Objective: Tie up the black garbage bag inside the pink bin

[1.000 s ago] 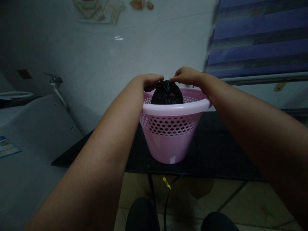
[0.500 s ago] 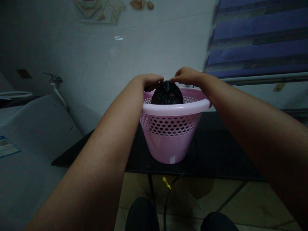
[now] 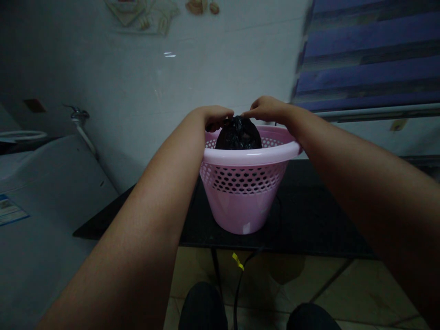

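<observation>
- A black flat table (image 3: 309,220) bears a pink perforated plastic basket (image 3: 244,201).
- Inside the basket sits a black crinkled plastic bag (image 3: 239,136), its top rising above the rim.
- The left hand (image 3: 217,115) and right hand (image 3: 266,109) each pinch the bag's gathered top, fingertips pressed together.
- The bag looks soft, thin, slippery and probably light; its bunched neck seems the surest hold.
- A white tiled wall (image 3: 172,82) stands behind.

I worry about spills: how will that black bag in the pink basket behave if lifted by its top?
Probably floppy: the black bag looks like thin crinkled film, bunched where the left hand and right hand pinch its top. It bulges round above the pink basket, so it may sag. Weight is unclear.
</observation>
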Motion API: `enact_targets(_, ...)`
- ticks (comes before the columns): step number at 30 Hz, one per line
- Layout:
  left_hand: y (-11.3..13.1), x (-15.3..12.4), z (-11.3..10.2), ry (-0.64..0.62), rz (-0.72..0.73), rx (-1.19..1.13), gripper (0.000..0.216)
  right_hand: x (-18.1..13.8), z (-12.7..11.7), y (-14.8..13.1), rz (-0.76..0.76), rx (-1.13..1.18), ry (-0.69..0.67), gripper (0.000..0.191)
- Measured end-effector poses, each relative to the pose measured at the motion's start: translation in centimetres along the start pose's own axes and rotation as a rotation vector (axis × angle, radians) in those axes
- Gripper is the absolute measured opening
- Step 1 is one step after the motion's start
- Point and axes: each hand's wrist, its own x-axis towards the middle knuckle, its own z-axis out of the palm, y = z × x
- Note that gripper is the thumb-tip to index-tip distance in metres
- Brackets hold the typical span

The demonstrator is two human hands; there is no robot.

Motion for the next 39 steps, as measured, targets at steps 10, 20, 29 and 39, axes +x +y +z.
enact_targets(10, 0.09, -0.13, 0.02, 0.001, -0.011, -0.011, 0.024, 0.18, 0.05, 0.15, 0.014, 0.007, 0.001, 0.04)
enact_targets(20, 0.19, -0.23, 0.03, 0.006, -0.004, 0.016, 0.021, 0.38, 0.12, 0.29, 0.022, 0.016, 0.005, 0.039)
enact_targets(29, 0.06, -0.07, 0.02, 0.014, -0.003, 0.02, 0.024, 0.13, 0.09, 0.14, 0.023, 0.013, 0.005, 0.041)
enact_targets(39, 0.05, -0.18, 0.01, -0.004, -0.014, -0.013, 0.019, 0.09, 0.05, 0.22, 0.019, 0.012, -0.012, 0.044)
